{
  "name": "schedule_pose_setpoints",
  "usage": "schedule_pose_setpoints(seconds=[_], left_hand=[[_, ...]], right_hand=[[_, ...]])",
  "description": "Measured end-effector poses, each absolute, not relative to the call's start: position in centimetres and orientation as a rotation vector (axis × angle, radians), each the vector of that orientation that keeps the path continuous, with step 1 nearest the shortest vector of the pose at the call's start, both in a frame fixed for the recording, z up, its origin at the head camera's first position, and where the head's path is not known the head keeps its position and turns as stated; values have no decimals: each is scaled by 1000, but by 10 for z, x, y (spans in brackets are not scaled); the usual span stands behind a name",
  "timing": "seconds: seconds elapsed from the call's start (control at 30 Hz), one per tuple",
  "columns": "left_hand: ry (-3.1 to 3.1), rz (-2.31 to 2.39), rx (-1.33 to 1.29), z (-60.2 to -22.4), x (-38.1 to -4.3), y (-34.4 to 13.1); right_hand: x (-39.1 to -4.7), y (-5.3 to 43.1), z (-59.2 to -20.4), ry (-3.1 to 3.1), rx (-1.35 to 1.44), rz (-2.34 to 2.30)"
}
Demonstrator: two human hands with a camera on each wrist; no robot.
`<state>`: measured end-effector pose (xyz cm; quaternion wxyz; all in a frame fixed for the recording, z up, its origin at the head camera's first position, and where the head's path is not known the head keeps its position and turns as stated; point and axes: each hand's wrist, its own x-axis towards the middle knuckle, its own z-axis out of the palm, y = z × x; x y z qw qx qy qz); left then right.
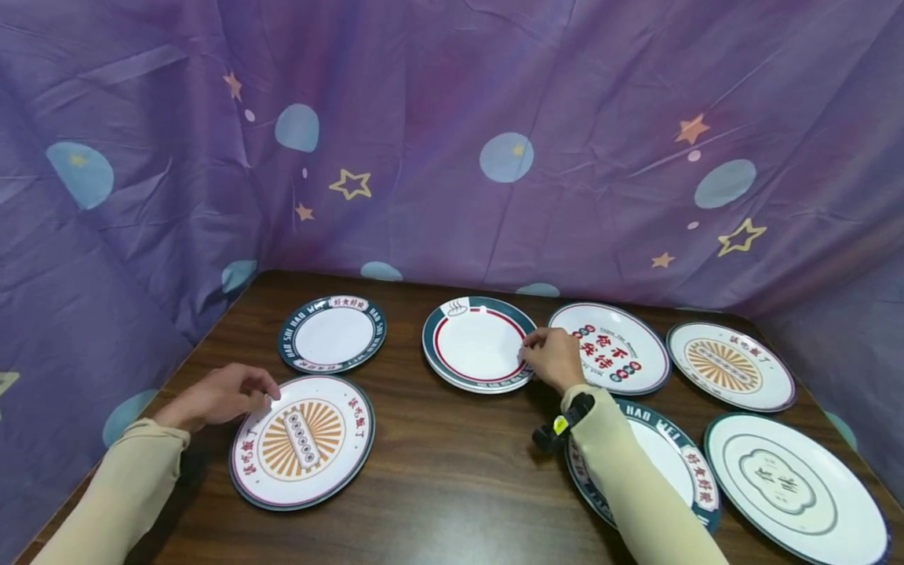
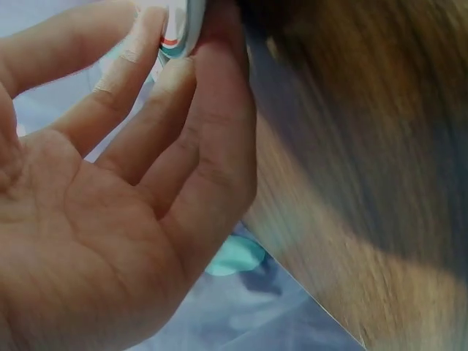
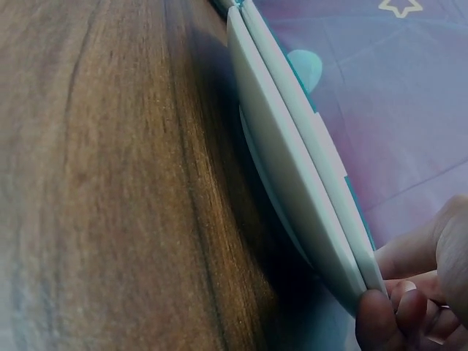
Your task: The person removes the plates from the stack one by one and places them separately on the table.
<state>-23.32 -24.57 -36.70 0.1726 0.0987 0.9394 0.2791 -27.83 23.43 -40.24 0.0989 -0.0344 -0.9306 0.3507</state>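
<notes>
At the left, my left hand [image 1: 229,395] pinches the left rim of a white plate [image 1: 342,463] with an orange sunburst print. In the left wrist view, that hand's [image 2: 139,161] fingertips are at the plate's rim [image 2: 175,33], cut off by the frame's top. At the middle back, my right hand [image 1: 552,357] grips the right rim of a plate [image 1: 476,341] with a teal border and red ring. The right wrist view shows two plate edges [image 3: 307,153] lying one on another, with the right hand's [image 3: 417,292] fingertips on them.
A teal-rimmed plate [image 1: 335,333] lies behind the sunburst plate. On the right are a plate with red characters [image 1: 628,341], another sunburst plate [image 1: 773,369], a teal-rimmed plate [image 1: 657,455] partly under my right sleeve, and an oval plate [image 1: 833,486]. A purple cloth [image 1: 424,118] hangs behind the wooden table [image 1: 452,479].
</notes>
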Motion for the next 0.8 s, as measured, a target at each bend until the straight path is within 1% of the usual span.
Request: schedule_pose_setpoints(seconds=[0.17,0.53,0.67,0.8], left_hand=[[2689,762,221,-366,-233,-246],[2896,583,213,-354,-236,-235],[2921,664,227,-352,-237,-223],[2891,841,266,-352,-237,-208]], right_hand=[[-280,236,-403,-2760,-114,1028],[-280,237,-398,-2802,-166,888],[-281,236,-399,-2811,-172,907],[-281,235,-398,-2841,-184,939]])
